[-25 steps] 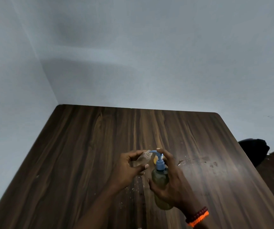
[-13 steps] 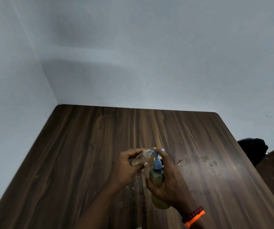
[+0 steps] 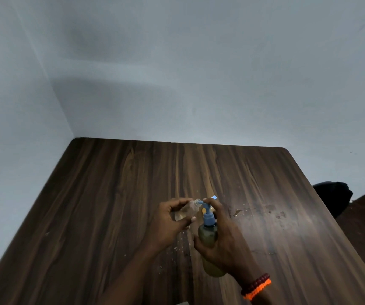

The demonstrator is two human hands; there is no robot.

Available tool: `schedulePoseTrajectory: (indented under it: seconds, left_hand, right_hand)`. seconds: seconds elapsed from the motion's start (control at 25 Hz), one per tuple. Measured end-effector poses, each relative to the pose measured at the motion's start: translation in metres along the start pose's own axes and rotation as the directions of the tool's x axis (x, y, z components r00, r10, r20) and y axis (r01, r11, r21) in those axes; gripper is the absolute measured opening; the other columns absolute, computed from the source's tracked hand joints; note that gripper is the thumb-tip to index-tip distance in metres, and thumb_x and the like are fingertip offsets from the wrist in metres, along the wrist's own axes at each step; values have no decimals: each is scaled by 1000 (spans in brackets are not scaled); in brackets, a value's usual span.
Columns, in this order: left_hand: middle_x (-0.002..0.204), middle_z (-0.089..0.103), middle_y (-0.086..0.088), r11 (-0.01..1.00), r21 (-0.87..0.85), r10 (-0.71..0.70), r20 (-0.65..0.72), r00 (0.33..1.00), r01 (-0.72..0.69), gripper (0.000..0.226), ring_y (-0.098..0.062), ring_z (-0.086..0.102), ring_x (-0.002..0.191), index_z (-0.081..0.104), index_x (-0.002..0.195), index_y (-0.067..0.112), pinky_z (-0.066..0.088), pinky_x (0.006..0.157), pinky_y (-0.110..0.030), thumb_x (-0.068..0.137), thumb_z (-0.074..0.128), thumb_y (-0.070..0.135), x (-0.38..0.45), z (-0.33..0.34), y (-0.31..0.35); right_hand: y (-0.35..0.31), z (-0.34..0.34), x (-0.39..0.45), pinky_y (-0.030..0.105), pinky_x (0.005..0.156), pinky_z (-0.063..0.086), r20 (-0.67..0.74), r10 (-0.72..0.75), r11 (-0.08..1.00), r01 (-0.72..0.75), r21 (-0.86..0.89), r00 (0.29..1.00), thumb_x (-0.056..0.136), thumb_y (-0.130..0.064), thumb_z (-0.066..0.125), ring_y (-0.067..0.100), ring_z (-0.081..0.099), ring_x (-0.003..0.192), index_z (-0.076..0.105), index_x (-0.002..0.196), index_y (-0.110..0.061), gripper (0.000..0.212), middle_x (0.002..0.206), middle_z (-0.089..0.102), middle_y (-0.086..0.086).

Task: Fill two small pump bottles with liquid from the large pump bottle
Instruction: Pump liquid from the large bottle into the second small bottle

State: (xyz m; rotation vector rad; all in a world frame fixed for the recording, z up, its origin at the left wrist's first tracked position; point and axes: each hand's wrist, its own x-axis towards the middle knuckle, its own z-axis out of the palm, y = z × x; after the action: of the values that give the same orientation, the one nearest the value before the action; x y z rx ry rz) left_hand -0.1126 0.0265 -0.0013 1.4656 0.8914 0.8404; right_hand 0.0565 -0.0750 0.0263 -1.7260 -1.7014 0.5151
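Left hand [image 3: 166,223] grips a small clear bottle [image 3: 187,211], fingers above and thumb below curled round its body. The bottle is tilted, open neck pointing right and slightly up, held above the table [image 3: 102,205]. A little pale liquid sits in its lower part.

Right hand [image 3: 223,241] wraps the large pump bottle [image 3: 208,235], which holds yellowish-green liquid; palm and fingers close round the right side of its body, thumb on the near left side. A finger of this hand lies over the top of the blue pump head [image 3: 208,216]. The blue spout points left, and its tip meets the mouth of the small bottle. The large bottle leans toward the small one; whether its base touches the tabletop cannot be told.

Both bottles lie between the two hands, just right of table centre. Wet smears and droplets [image 3: 258,213] mark the wood to the right. Red and orange bracelets [image 3: 256,286] circle the right wrist. A dark object [image 3: 333,199] sits past the table's right edge.
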Motion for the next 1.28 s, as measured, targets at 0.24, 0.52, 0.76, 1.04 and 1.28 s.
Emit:
schedulePoseTrajectory:
  seconds: [0.24, 0.52, 0.76, 1.04, 1.28]
  left_hand:
    - [112, 77, 5, 1000, -24, 9, 4, 1000, -9, 36, -15, 74, 108, 76, 120, 20, 68, 69, -35, 86, 84, 9, -1, 5, -1]
    - [109, 79, 5, 1000, -23, -16, 7, 1000, 16, 35, -16, 75, 105, 77, 117, 21, 69, 71, -42, 85, 84, 9, -3, 7, -5]
    - [113, 77, 0, 998, -62, -20, -14, 1000, 19, 35, -19, 75, 106, 75, 120, 17, 68, 69, -38, 87, 83, 10, -2, 6, -6]
    - [107, 78, -1, 995, -87, -63, -55, 997, 58, 23, -22, 77, 99, 76, 115, 22, 68, 68, -38, 92, 79, 17, -2, 9, -7]
    - [104, 80, 7, 995, -69, -73, -67, 995, 68, 21, -16, 78, 96, 77, 111, 25, 68, 69, -40, 92, 79, 16, 1, 5, -7]
  right_hand:
    - [0, -1, 1, 5, 78, 50, -10, 16, 1000, -16, 25, 1000, 77, -45, 82, -7, 64, 91, 23, 149, -42, 93, 117, 51, -31]
    - [0, 3, -1, 15, 77, 57, -45, 31, 999, -30, 28, 999, 76, -46, 80, 3, 68, 89, 31, 140, -41, 81, 109, 64, -12]
    - [0, 3, 0, 9, 85, 52, -2, 17, 1000, -17, 22, 1000, 77, -45, 83, -11, 61, 96, 28, 153, -32, 94, 122, 59, -21]
    - [-5, 4, 11, 5, 80, 50, 39, 36, 997, -39, 67, 999, 77, -36, 85, -8, 62, 100, 32, 146, -37, 87, 116, 57, -21]
    - [-5, 5, 20, 6, 80, 52, 62, 26, 991, -33, 128, 998, 77, -31, 87, -9, 60, 105, 40, 137, -32, 76, 112, 58, -23]
